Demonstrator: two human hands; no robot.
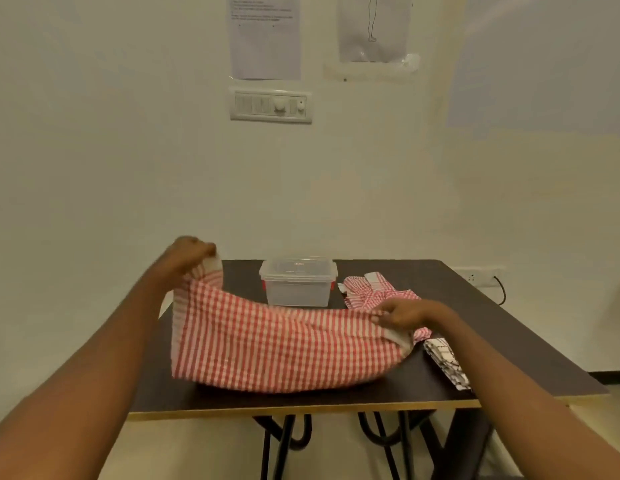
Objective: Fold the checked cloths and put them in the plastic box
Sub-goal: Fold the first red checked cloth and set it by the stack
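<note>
— Two corners held?
— Yes: my left hand point(194, 252) and right hand point(402, 313) each pinch one, though the left is blurred. The cloth point(277, 344) sags over the table point(440, 282), nearer than the box point(298, 282). I'd level both corners, then fold.

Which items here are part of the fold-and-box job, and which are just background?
Job: red checked cloth, held by left hand and right hand; crumpled red cloth; black-and-white cloth; plastic box, lid on.
Background: switch panel; wall papers; wall socket.
</note>
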